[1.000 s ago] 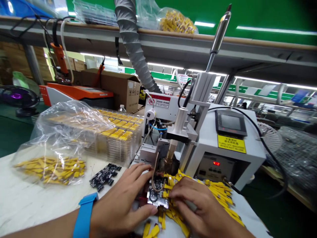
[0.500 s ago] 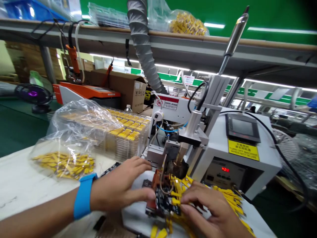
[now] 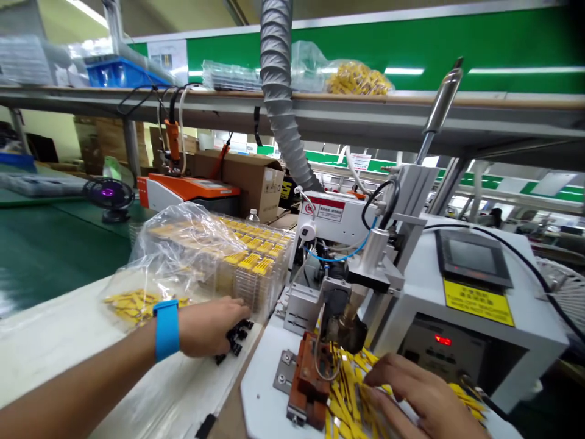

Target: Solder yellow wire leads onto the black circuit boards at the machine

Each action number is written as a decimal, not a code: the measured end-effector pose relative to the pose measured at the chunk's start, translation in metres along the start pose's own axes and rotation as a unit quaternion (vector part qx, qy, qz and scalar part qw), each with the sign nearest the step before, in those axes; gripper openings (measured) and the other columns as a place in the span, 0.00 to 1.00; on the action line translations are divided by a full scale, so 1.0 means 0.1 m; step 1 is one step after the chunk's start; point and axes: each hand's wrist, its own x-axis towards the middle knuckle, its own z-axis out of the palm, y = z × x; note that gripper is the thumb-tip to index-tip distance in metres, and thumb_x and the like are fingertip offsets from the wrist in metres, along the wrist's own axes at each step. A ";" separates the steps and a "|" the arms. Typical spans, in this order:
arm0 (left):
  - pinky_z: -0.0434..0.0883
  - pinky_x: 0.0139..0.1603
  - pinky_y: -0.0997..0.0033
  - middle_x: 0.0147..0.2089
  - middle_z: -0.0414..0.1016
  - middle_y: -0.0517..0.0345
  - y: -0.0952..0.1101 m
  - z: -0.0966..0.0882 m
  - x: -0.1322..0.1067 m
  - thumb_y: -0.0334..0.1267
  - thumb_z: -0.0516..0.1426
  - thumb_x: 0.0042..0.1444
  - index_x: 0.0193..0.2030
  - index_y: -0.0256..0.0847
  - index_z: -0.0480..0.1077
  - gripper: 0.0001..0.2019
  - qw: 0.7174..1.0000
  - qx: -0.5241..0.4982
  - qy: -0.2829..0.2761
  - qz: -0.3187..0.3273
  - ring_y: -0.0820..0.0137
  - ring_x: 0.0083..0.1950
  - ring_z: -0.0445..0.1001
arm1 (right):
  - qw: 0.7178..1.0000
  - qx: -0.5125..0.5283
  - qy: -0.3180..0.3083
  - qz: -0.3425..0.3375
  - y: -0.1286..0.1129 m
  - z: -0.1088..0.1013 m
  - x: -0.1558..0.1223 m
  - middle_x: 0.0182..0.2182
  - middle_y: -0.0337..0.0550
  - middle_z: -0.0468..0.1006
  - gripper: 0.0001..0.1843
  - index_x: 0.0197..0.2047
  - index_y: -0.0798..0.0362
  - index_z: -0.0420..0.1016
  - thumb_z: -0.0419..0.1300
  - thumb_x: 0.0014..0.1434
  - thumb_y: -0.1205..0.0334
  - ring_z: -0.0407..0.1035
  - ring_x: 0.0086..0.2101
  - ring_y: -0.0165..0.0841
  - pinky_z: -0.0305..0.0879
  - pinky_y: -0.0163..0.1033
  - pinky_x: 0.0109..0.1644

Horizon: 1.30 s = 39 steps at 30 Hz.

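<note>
My left hand [image 3: 212, 326], with a blue wristband [image 3: 166, 329] on the arm, reaches left onto a small heap of black circuit boards [image 3: 235, 340] on the white bench; its fingers curl over them and their tips are hidden. My right hand [image 3: 418, 396] lies low at the right on a pile of yellow parts [image 3: 350, 390], fingers bent and pressing among them. Between the hands stands a brown fixture [image 3: 307, 381] under the head of a white bench machine [image 3: 457, 292]; the fixture looks bare.
A clear bag of yellow parts [image 3: 137, 299] and clear trays of yellow parts [image 3: 256, 256] sit left of the machine. A grey exhaust hose [image 3: 283, 103] hangs above. Cardboard box [image 3: 256, 177], orange device [image 3: 187, 186] and small fan [image 3: 107, 198] stand behind. A shelf [image 3: 320, 103] runs overhead.
My left hand left the fixture and moved left to the black boards. The board that sat on the fixture is gone from it. My right hand slid right onto the yellow pile.
</note>
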 end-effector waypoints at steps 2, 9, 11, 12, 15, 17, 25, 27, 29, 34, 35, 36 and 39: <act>0.70 0.48 0.63 0.45 0.75 0.49 0.01 0.00 0.02 0.26 0.57 0.38 0.46 0.39 0.72 0.24 1.000 -0.002 -0.003 0.003 0.56 0.46 0.74 | 0.998 -0.043 -0.032 0.045 0.12 -0.03 -0.03 0.37 0.46 0.76 0.13 0.40 0.50 0.76 0.50 0.64 0.65 0.74 0.38 0.38 0.71 0.37 0.42; 0.70 0.50 0.63 0.48 0.69 0.51 0.21 -0.08 0.00 0.30 0.55 0.43 0.51 0.37 0.67 0.25 0.998 -0.033 0.045 0.040 0.58 0.47 0.72 | 0.972 -0.098 -0.132 0.168 0.04 0.00 -0.08 0.39 0.49 0.74 0.13 0.39 0.53 0.76 0.50 0.62 0.70 0.72 0.40 0.43 0.68 0.45 0.45; 0.69 0.52 0.63 0.51 0.68 0.52 0.34 -0.02 0.00 0.31 0.55 0.45 0.54 0.40 0.66 0.25 0.993 -0.062 0.070 0.075 0.59 0.51 0.70 | 0.968 -0.086 -0.149 0.183 -0.04 0.03 -0.07 0.39 0.50 0.74 0.10 0.39 0.54 0.76 0.52 0.63 0.68 0.71 0.41 0.44 0.67 0.46 0.45; 0.68 0.53 0.63 0.52 0.68 0.53 0.41 0.02 0.00 0.31 0.56 0.46 0.54 0.41 0.65 0.25 0.987 -0.086 0.089 0.100 0.58 0.52 0.70 | 0.967 -0.086 -0.151 0.186 -0.07 0.05 -0.06 0.39 0.50 0.74 0.09 0.39 0.55 0.75 0.53 0.63 0.68 0.71 0.41 0.44 0.67 0.47 0.45; 0.68 0.55 0.63 0.54 0.69 0.54 0.58 0.17 0.04 0.31 0.56 0.46 0.55 0.44 0.65 0.26 0.963 -0.148 0.147 0.170 0.58 0.55 0.69 | 0.966 -0.074 -0.138 0.205 -0.10 0.08 -0.05 0.37 0.51 0.74 0.07 0.37 0.56 0.73 0.53 0.62 0.69 0.71 0.39 0.43 0.66 0.46 0.44; 0.69 0.54 0.64 0.54 0.69 0.53 0.66 0.25 0.07 0.30 0.57 0.47 0.55 0.44 0.65 0.25 0.952 -0.165 0.166 0.195 0.59 0.55 0.69 | 0.966 -0.057 -0.123 0.222 -0.10 0.08 -0.05 0.35 0.49 0.74 0.07 0.36 0.56 0.72 0.53 0.62 0.70 0.71 0.37 0.42 0.66 0.44 0.41; 0.69 0.55 0.62 0.54 0.71 0.52 0.82 0.39 0.22 0.32 0.58 0.53 0.52 0.44 0.70 0.19 0.942 -0.166 0.184 0.227 0.59 0.55 0.68 | 0.990 0.018 -0.006 0.140 -0.12 0.00 -0.01 0.37 0.46 0.74 0.10 0.41 0.53 0.72 0.50 0.63 0.70 0.69 0.39 0.39 0.64 0.44 0.44; 0.69 0.55 0.59 0.53 0.72 0.52 0.84 0.40 0.25 0.34 0.58 0.55 0.54 0.44 0.70 0.18 0.944 -0.155 0.184 0.226 0.58 0.55 0.67 | 0.992 0.034 0.035 0.114 -0.14 -0.02 0.01 0.38 0.46 0.74 0.10 0.40 0.54 0.72 0.50 0.63 0.69 0.69 0.40 0.39 0.64 0.43 0.45; 0.68 0.55 0.55 0.53 0.72 0.52 0.85 0.40 0.27 0.36 0.58 0.57 0.55 0.45 0.69 0.18 0.949 -0.138 0.175 0.223 0.56 0.56 0.66 | 0.993 0.044 0.061 0.094 -0.15 -0.04 0.02 0.36 0.45 0.74 0.10 0.39 0.53 0.73 0.49 0.63 0.68 0.69 0.39 0.38 0.64 0.43 0.44; 0.63 0.60 0.45 0.61 0.66 0.52 0.82 0.47 0.23 0.38 0.55 0.62 0.62 0.47 0.64 0.21 0.965 -0.067 0.148 0.204 0.50 0.64 0.56 | 0.990 0.073 0.091 0.075 -0.15 -0.06 0.05 0.34 0.42 0.76 0.10 0.38 0.52 0.74 0.52 0.63 0.67 0.70 0.36 0.36 0.65 0.41 0.40; 0.61 0.61 0.43 0.64 0.63 0.53 0.81 0.49 0.21 0.38 0.55 0.63 0.64 0.48 0.61 0.22 0.968 -0.054 0.148 0.197 0.50 0.65 0.55 | 0.989 0.083 0.095 0.071 -0.15 -0.06 0.05 0.34 0.41 0.76 0.09 0.37 0.52 0.75 0.52 0.62 0.67 0.70 0.36 0.35 0.65 0.40 0.40; 0.60 0.62 0.42 0.66 0.60 0.55 0.79 0.52 0.19 0.38 0.54 0.64 0.66 0.50 0.57 0.24 0.969 -0.044 0.149 0.192 0.49 0.66 0.53 | 0.988 0.097 0.099 0.066 -0.16 -0.06 0.05 0.33 0.40 0.77 0.09 0.36 0.51 0.75 0.53 0.61 0.68 0.71 0.35 0.34 0.65 0.39 0.40; 0.59 0.62 0.40 0.71 0.51 0.57 0.75 0.59 0.15 0.42 0.51 0.66 0.71 0.54 0.45 0.29 0.972 -0.027 0.142 0.185 0.47 0.69 0.48 | 0.983 0.147 0.107 0.038 -0.18 -0.04 0.06 0.33 0.39 0.78 0.10 0.36 0.51 0.77 0.55 0.61 0.69 0.72 0.36 0.32 0.66 0.36 0.41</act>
